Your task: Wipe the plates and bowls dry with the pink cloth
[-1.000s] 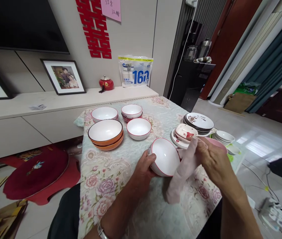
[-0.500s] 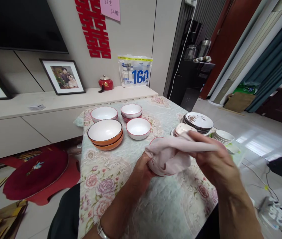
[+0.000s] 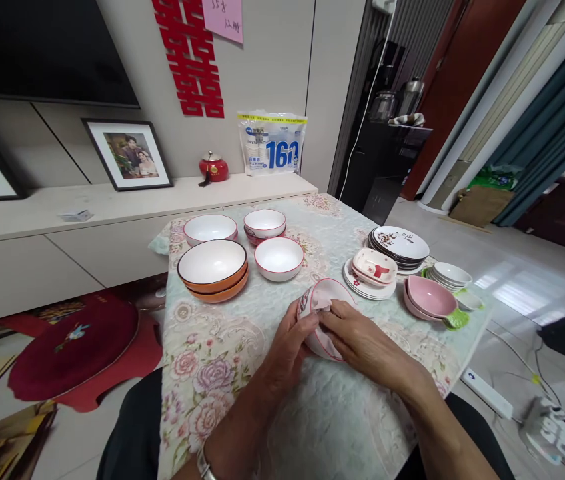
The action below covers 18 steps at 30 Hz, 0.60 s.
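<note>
A white bowl with a red rim (image 3: pixel 337 289) is tilted above the near middle of the table, a dark pattern on its side. My left hand (image 3: pixel 285 343) grips its left edge, thumb over the rim. My right hand (image 3: pixel 362 337) is closed on a pale pink cloth (image 3: pixel 319 304) pressed against the inside of the bowl. The hands partly cover both bowl and cloth. Beyond them stand a single white bowl (image 3: pixel 279 257), stacked orange bowls (image 3: pixel 215 293), and two more groups of red-rimmed bowls (image 3: pixel 210 229).
To the right are small plates with rectangular dishes (image 3: pixel 375 265) on top, a stack of large plates (image 3: pixel 400 243), pink dishes with green handles (image 3: pixel 430 295) and small white bowls (image 3: pixel 451 273). A flowered cloth (image 3: pixel 212 360) covers the table. A red stool (image 3: pixel 77 347) stands left.
My right hand has moved left and down, bringing the cloth into the bowl. The cloth is now bunched up, and the bowl and the dishes at right show more.
</note>
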Each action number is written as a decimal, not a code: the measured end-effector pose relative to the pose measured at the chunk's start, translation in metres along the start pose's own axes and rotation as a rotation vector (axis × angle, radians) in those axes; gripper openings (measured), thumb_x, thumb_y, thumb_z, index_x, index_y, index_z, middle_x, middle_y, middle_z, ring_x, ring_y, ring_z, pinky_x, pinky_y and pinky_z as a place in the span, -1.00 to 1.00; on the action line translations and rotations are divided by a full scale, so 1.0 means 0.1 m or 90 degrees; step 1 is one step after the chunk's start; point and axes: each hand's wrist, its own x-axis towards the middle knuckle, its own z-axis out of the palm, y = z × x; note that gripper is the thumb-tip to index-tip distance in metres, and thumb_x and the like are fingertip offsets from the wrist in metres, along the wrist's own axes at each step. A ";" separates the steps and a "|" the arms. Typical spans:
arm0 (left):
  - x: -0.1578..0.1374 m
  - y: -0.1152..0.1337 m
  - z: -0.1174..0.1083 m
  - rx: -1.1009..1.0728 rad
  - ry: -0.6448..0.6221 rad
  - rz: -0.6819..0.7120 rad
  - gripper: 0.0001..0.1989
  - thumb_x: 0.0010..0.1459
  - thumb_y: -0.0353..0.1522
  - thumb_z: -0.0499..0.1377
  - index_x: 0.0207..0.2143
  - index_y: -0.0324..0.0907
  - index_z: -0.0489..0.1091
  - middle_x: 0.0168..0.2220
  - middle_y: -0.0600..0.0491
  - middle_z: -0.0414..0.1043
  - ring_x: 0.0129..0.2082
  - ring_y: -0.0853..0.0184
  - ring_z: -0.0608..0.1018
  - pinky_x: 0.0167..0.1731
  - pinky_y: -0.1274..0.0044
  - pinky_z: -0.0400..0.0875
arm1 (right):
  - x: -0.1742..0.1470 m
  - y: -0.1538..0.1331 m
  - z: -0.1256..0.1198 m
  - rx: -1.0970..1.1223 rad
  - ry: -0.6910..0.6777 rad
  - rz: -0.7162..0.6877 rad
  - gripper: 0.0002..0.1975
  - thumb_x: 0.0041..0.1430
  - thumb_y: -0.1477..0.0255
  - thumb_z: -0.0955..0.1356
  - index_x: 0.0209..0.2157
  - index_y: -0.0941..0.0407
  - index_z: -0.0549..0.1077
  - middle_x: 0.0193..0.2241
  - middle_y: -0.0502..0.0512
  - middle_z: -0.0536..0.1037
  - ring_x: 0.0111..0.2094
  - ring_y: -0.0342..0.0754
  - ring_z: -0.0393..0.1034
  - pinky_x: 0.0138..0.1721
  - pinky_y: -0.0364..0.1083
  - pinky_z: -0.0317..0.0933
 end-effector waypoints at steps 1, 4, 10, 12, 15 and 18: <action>0.01 -0.01 0.00 0.009 0.009 0.014 -0.46 0.10 -0.26 0.26 0.14 -0.17 0.34 0.05 -0.09 0.49 0.04 0.09 0.50 0.03 0.33 0.39 | 0.01 -0.01 0.02 0.007 -0.012 0.012 -0.76 0.23 0.64 0.23 -0.19 0.09 0.44 -0.18 0.11 0.46 -0.16 -0.02 0.34 -0.13 -0.03 0.30; 0.05 -0.04 -0.05 0.056 0.036 0.070 -0.39 0.06 -0.25 0.30 0.16 -0.18 0.30 0.10 -0.12 0.45 0.10 0.06 0.47 0.12 0.31 0.31 | 0.02 -0.04 0.05 0.111 -0.031 0.009 -0.77 0.29 0.60 0.20 -0.20 0.10 0.45 -0.23 0.07 0.44 -0.24 -0.07 0.33 -0.17 -0.08 0.28; 0.08 -0.05 -0.08 0.116 0.056 0.139 -0.34 0.04 -0.24 0.31 0.19 -0.19 0.27 0.14 -0.13 0.43 0.15 0.02 0.42 0.12 0.30 0.30 | -0.02 -0.06 -0.03 0.420 0.024 0.029 -0.64 0.38 0.25 0.22 0.13 0.02 0.34 -0.09 0.08 0.48 -0.04 0.02 0.36 0.01 -0.01 0.27; 0.05 -0.01 -0.05 0.096 0.086 0.140 -0.42 0.09 -0.25 0.27 0.16 -0.18 0.30 0.11 -0.11 0.46 0.12 0.03 0.45 0.10 0.31 0.31 | -0.03 -0.10 -0.04 0.402 0.005 0.008 -0.56 0.33 0.20 0.27 0.18 0.03 0.29 -0.02 0.10 0.46 0.00 0.05 0.35 0.04 0.02 0.26; 0.02 0.03 -0.02 0.071 0.100 0.124 -0.54 0.14 -0.22 0.22 0.07 -0.19 0.37 -0.02 -0.09 0.53 0.01 0.06 0.52 0.02 0.31 0.37 | -0.05 -0.15 -0.02 0.255 -0.060 0.010 -0.64 0.25 0.30 0.36 0.06 0.06 0.36 -0.07 0.10 0.49 -0.11 0.03 0.38 -0.06 -0.01 0.29; 0.02 0.04 -0.02 0.032 0.119 0.098 -0.55 0.15 -0.14 0.21 0.01 -0.21 0.42 -0.12 -0.07 0.57 -0.08 0.10 0.56 -0.03 0.31 0.39 | -0.06 -0.14 0.01 0.114 -0.070 -0.001 -0.77 0.26 0.44 0.34 -0.04 0.06 0.39 -0.09 0.08 0.51 -0.08 0.02 0.37 0.02 0.02 0.23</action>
